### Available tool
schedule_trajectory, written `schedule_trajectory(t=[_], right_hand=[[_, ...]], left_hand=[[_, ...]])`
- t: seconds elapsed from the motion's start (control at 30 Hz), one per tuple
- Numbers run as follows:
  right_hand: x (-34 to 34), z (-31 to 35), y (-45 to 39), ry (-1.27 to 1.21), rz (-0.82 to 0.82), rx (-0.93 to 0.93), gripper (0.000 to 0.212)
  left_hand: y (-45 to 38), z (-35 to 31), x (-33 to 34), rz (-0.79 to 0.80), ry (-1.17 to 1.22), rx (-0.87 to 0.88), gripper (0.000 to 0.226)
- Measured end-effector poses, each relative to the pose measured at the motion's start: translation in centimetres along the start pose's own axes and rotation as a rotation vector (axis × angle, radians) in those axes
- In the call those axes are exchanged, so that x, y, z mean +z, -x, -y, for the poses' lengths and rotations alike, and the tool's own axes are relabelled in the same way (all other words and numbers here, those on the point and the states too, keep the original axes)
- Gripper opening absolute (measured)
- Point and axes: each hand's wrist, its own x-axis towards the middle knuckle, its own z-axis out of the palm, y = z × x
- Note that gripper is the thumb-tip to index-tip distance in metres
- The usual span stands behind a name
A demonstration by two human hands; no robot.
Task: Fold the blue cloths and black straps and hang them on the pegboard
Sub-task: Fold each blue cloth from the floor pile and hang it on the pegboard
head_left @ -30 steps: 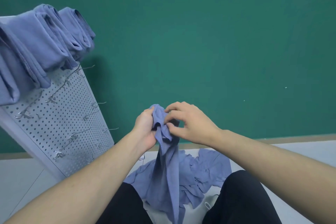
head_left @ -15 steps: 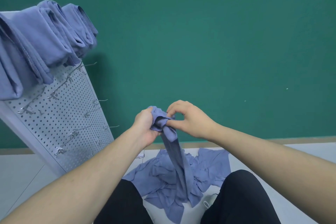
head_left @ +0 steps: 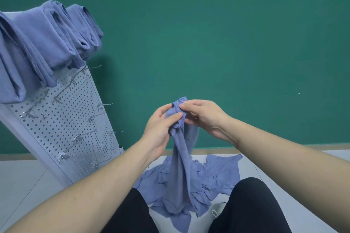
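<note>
Blue cloth held at frame centre.
We pinch its top edge with left hand and right hand, fingers curled.

The pegboard stood to my left with folded cloths hung along its top; the cloth pile lay on the floor between my knees.

Soft, matt blue cloth, finely knit with stitched hems; same fabric in the heap and the folded cloths. Perforated pegboard of pale painted metal, satin sheen. Thin shiny wire hooks. Smooth, faintly glossy floor tiles. Matt green wall.
</note>
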Motion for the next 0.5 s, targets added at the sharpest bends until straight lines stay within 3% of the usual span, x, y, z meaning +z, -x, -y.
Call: schedule_trajectory(t=[0.1, 0.27, 0.37, 0.5], right_hand=[[-0.8, 0.1, 0.1, 0.093, -0.070, -0.011, 0.010], [-2.1, -0.1, -0.9, 0.164, -0.303, 0.013, 0.015], [-2.7, 0.5, -0.8, 0.307, -0.339, -0.046, 0.013], [-3.9, 1.4, -0.6, 0.607, -0.354, -0.202, 0.021]], left_hand=[[-0.1, -0.9, -0.7, -0.003, -0.003, -0.007, 0.019], [0.0, -0.9, -2.2, -0.086, -0.486, -0.072, 0.030], [0.0, -1.3, -3.0, -0.084, -0.596, -0.014, 0.010], [0.6, -1.7, -3.6, 0.013, -0.948, 0.072, 0.056]])
